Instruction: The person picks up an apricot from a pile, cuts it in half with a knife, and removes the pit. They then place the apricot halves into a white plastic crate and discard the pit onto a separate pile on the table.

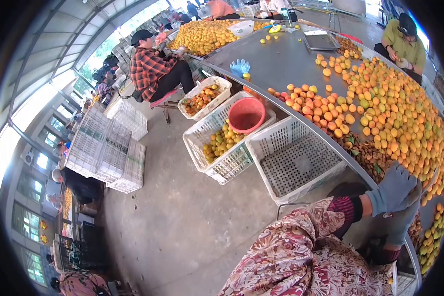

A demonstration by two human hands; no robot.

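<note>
**Gloved Hands Laid at the Fruit Heap**

A white crate (232, 168) was filled with yellow fruit, and a red bowl (245, 114) was set on top. A smaller basket (217, 102) was loaded with orange fruit. The apricots (389, 113) were heaped on the bench (281, 64). The left hand (394, 190) was laid open-fingered at the heap's near edge. The right hand (398, 228) was held just beneath it, and its grip could not be told.

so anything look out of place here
A lone blue glove lies on the bare end of the table, worn by nobody. A red bowl sits in a crate on the fruit.
</note>
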